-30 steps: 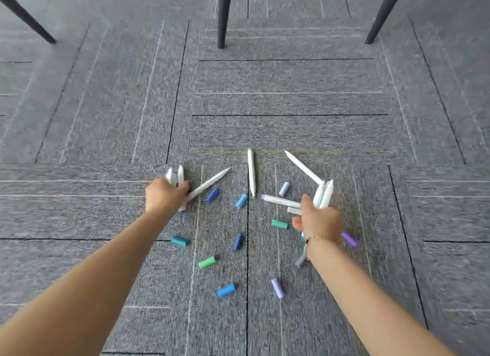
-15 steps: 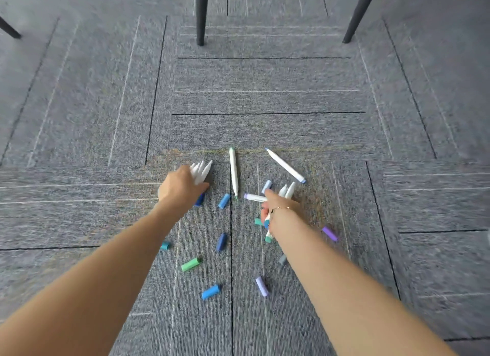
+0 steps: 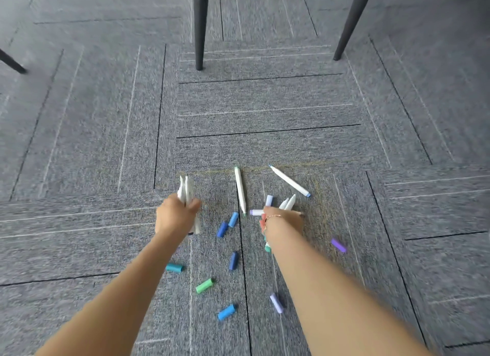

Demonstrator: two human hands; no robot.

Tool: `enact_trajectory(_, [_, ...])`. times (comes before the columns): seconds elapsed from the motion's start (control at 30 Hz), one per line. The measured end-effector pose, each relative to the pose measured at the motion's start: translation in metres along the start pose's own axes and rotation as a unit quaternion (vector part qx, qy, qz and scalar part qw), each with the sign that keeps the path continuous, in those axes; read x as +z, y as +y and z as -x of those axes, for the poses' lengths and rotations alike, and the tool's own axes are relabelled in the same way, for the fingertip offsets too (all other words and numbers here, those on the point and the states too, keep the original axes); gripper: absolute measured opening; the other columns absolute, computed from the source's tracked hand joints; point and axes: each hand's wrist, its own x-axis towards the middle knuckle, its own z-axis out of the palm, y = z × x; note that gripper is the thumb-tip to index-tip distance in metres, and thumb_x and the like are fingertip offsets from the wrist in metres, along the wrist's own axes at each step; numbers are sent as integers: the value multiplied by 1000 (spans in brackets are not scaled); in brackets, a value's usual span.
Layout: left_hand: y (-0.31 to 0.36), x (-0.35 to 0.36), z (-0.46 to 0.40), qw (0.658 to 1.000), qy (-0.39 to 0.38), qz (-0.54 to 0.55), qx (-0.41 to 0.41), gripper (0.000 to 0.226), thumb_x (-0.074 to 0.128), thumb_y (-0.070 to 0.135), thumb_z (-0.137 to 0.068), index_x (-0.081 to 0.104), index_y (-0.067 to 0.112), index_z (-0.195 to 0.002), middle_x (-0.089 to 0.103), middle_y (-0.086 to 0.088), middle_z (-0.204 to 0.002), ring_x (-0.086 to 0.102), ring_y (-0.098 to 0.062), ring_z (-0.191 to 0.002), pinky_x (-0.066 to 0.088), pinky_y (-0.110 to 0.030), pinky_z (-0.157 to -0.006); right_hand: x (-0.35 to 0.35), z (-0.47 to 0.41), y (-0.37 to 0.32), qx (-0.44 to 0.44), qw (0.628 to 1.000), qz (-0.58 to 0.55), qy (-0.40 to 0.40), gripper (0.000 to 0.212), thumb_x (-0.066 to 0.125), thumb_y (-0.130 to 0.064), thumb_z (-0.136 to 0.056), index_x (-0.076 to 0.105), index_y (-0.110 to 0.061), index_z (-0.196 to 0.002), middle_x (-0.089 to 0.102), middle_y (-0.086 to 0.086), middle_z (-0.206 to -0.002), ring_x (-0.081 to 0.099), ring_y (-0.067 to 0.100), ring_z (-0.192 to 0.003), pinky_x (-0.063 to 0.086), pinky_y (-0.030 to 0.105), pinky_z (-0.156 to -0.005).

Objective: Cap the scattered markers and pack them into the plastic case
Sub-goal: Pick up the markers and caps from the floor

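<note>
- Gathering continues: our left hand [image 3: 177, 215] grips a bundle of white markers [image 3: 185, 190], now bunched tighter than a second ago; the one that lay slanted beside it is gone from the carpet [image 3: 265, 103].
- Centre: green-tipped marker [image 3: 240, 190] unmoved, loose caps [image 3: 204, 285] untouched.
- Our right hand [image 3: 282, 220] clutches its markers [image 3: 287, 203], now lower, reaching over the purple-tipped marker [image 3: 256, 212].
- Blue-ended marker [image 3: 289, 181] remains far right.
- No case visible; capping not begun.
</note>
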Motion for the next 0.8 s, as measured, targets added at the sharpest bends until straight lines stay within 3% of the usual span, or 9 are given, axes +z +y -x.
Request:
enact_trajectory(0.17, [8,-9,6,992,-13,113,-46,21,55,23,-92,55,4,-84,57,-7,-70,48,-11,-50,39,-10,-32,-3,11,-5,57,996,-39,-60,34,74,-15,-79,59,9,-98,72,12,-78,50,12,-32,35,17,-28])
enact_trajectory(0.3, [11,-7,11,980,-2,183,-75,23,54,25,-92,50,7,-78,54,-6,-70,46,-11,-52,43,-16,-38,-23,29,-4,55,990,-100,-80,17,57,-16,-87,60,1,-90,65,9,-68,43,7,-23,31,10,-29])
enact_trajectory(0.37, [9,-5,12,978,1,192,-77,25,53,26,-93,51,3,-84,52,-6,-70,43,-12,-52,43,-19,-40,-43,36,-5,-8,994,-81,-76,23,57,-24,-86,61,-1,-84,59,4,-60,44,7,-26,33,11,-30])
enact_trajectory(0.47, [4,-1,11,980,4,187,-67,25,51,21,-93,51,-4,-98,51,-7,-71,43,-14,-54,44,-25,-49,-73,24,-15,-173,984,15,-44,24,61,-27,-85,62,-3,-82,59,2,-60,52,11,-41,40,17,-35])
enact_trajectory(0.53, [1,0,8,983,0,179,-49,29,50,18,-94,49,-7,-109,55,-9,-74,48,-15,-56,46,-25,-48,-88,7,-31,-296,945,135,-39,25,59,-23,-88,64,1,-95,55,1,-61,47,11,-44,36,15,-31])
enact_trajectory(0.63, [8,2,4,990,-11,138,7,36,47,15,-96,42,-3,-127,62,-10,-83,58,-14,-62,48,-19,-41,-88,-19,-59,-461,819,341,1,29,54,-19,-93,55,-2,-117,56,2,-78,45,9,-50,32,17,-34])
enact_trajectory(0.7, [20,4,1,995,-14,70,65,42,47,16,-97,37,4,-136,62,-10,-91,57,-13,-60,44,-13,-36,-75,-33,-72,-514,733,446,12,35,55,-21,-93,49,-5,-124,57,6,-101,53,14,-64,43,22,-46])
enact_trajectory(0.77, [34,6,-3,990,-24,-35,137,44,47,16,-97,36,9,-139,60,-5,-94,54,-12,-56,44,-14,-36,-59,-42,-73,-529,683,504,-16,37,56,-21,-92,48,-4,-124,51,9,-113,55,18,-75,51,29,-56])
enact_trajectory(0.8, [41,7,-4,979,-32,-96,179,41,49,15,-96,40,10,-136,60,-5,-92,55,-12,-56,47,-16,-40,-52,-46,-70,-533,663,525,-15,37,56,-20,-92,48,-3,-124,49,9,-115,54,18,-73,48,28,-52])
